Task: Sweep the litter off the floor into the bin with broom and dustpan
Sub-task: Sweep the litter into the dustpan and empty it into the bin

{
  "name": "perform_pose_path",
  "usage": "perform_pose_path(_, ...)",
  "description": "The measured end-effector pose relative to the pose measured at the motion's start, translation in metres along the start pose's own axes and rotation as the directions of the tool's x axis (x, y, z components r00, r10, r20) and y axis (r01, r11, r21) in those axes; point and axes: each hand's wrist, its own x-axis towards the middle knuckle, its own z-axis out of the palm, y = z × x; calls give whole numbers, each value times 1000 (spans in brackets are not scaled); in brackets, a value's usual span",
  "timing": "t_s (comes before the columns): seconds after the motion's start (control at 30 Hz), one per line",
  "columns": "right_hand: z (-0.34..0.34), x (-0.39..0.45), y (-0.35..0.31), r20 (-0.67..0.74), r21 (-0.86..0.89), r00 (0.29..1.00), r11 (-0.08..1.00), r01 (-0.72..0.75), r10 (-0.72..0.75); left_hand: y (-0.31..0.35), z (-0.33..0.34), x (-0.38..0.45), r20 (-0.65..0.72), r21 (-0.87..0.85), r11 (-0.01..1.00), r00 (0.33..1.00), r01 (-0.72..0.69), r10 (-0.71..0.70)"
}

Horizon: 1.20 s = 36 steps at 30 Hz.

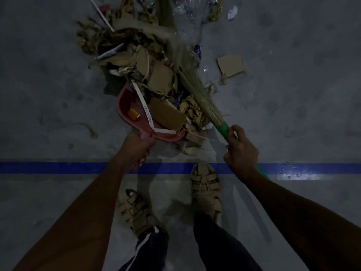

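Seen from the head camera, both forearms reach down and forward over the grey floor (58, 94). The left hand (136, 149) has its fingers curled tight round the handle of the pink dustpan (127, 108), which lies just beyond it, half filled with cardboard scraps. The right hand (240, 147) grips the green handle of the broom (195, 89), its bristles slanting far-left through the litter (136, 53). A blue line (48, 167) crosses near the sandals (206, 189).
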Motion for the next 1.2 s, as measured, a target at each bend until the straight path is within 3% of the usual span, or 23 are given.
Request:
perform_pose_path(0.27,-42,-30,-10,-13,80,999,996,-47,48,34,-6,-52,57,20,1000,998,-24,23)
perform_pose_path(0.43,-104,-66,-19,-3,116,998,992,-58,59,60,-25,-116,94,55,998,996,-14,9)
perform_pose_path(0.83,-359,-182,-92,-88,146,989,984,-101,115,138,-111,-378,90,70,992,991,-104,98)
perform_pose_path(1.2,-525,-317,-161,-277,192,949,976,-101,152,124,-165,-589,35,-56,984,984,-170,172)
